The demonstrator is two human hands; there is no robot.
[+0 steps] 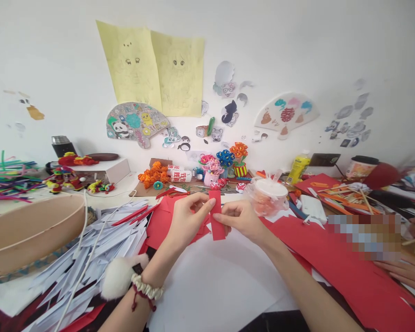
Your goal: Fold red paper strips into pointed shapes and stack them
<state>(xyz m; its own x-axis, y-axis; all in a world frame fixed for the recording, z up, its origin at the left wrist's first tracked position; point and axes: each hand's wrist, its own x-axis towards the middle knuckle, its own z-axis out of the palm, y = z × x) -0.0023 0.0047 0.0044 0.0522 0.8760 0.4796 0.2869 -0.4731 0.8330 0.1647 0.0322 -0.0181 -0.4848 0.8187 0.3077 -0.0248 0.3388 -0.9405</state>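
Observation:
Between my two hands stands a narrow strip of red paper (218, 229), held upright above a large white sheet (224, 276). My left hand (191, 216) pinches its upper left side, thumb lying on the front face. Lower on the right edge, my right hand (242, 219) grips the strip with thumb and curled fingers. Whether the strip is one layer or folded I cannot tell. Just behind my left hand lie more red paper pieces (159, 221). A large red sheet (314, 249) extends to the right of my right forearm.
White folded paper strips (90, 249) pile up at left beside a round tan basket (34, 226). Pipe-cleaner flowers (224, 159) and a lidded plastic cup (269, 193) stand behind my hands. Orange strips (352, 196) lie back right. Another person's hand (406, 269) rests at the right edge.

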